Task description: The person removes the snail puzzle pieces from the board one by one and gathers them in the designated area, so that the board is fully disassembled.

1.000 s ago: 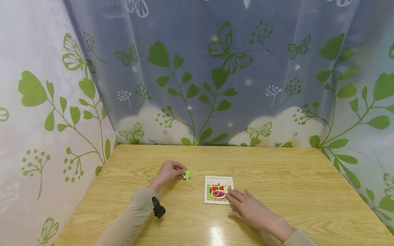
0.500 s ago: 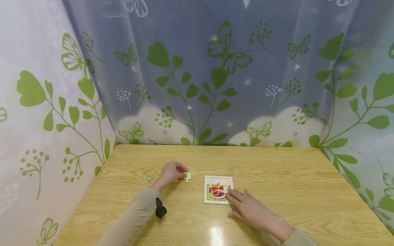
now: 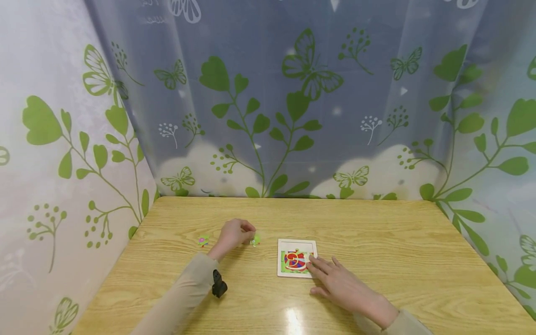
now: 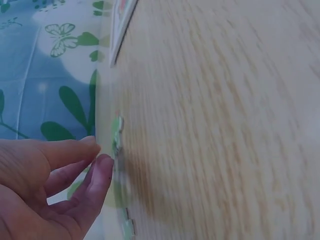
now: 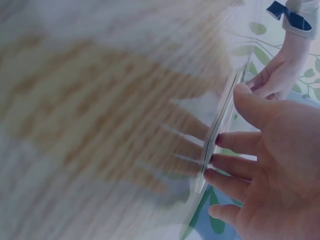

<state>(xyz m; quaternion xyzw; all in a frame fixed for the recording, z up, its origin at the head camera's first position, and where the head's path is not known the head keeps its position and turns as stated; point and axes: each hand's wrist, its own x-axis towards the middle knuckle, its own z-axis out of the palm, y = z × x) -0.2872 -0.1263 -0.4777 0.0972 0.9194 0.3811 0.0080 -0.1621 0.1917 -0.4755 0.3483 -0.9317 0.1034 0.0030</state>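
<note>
My left hand [image 3: 235,233] is bent over a small green puzzle piece [image 3: 256,239] on the wooden table, covering its left part in the head view. In the left wrist view the thumb and forefinger stand slightly apart, tips right at the thin green puzzle piece [image 4: 118,131], with nothing between them. My right hand [image 3: 343,284] lies with extended fingers at the right edge of a white-framed puzzle board [image 3: 297,241]. Red, blue and green pieces fill its lower part; its upper part is bare white. In the right wrist view the right hand's fingertips [image 5: 214,159] touch the board's edge.
Another small green and pink puzzle piece [image 3: 203,240] lies on the table left of my left hand. A black wrist device [image 3: 218,284] sits at the left sleeve. A patterned curtain [image 3: 268,116] rises behind the table [image 3: 377,232] and on both sides.
My left hand has shifted slightly right. The puzzle piece at its fingertips showed its picture, then looked plain pale green, and now shows markings again. The right hand has stayed at the board.
</note>
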